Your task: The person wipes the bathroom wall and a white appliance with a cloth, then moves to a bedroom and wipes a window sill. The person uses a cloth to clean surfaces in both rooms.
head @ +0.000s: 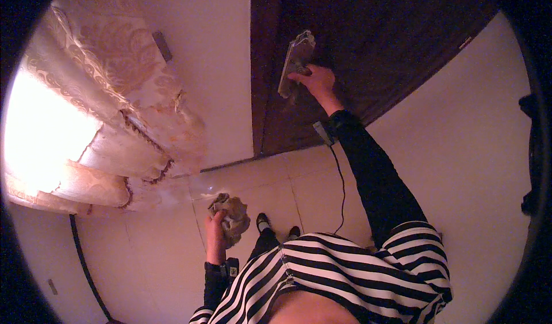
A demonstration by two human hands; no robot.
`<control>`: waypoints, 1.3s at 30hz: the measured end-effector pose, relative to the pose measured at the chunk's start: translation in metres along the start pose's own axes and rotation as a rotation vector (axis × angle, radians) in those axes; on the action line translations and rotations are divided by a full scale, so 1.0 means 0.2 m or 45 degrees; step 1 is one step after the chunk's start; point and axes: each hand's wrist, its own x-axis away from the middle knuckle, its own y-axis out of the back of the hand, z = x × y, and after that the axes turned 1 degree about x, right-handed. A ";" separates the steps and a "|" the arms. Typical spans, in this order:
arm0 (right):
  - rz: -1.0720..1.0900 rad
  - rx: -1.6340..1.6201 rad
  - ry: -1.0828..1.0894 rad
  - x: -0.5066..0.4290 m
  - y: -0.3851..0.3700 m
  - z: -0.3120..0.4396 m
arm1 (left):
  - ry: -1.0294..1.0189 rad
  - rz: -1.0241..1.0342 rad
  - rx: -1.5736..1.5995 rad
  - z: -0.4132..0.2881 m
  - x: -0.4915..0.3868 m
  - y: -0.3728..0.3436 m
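Observation:
My left hand (217, 227) holds a crumpled greyish-beige cloth (235, 220) low in front of me, above the floor. Ahead and to the right, my right arm reaches out to a dark brown wooden door (366, 35). There my right hand (319, 82) grips what looks like the door handle (303, 70), which sits on a long metallic plate (297, 54). My fingers hide part of the handle. A small grey device (323, 133) is at my right wrist, with a dark cable (343, 181) running down from it.
A patterned curtain (142, 147) with dark trim hangs at the left beside a bright window (47, 130). A dark wall switch (162, 46) is on the pale wall (215, 65). My shoes (263, 222) stand on the tiled floor (151, 255). Dark objects (532, 151) line the right edge.

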 end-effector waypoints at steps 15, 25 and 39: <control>0.154 -0.154 -0.165 -0.03 -0.07 0.05 | -0.210 0.044 0.174 0.00 0.07 0.05; 0.107 -0.148 -0.078 0.17 0.06 0.04 | -0.103 -0.157 0.030 0.09 0.17 0.16; -0.003 0.301 0.484 1.31 1.01 -0.44 | 0.049 0.203 0.065 0.15 0.03 -0.11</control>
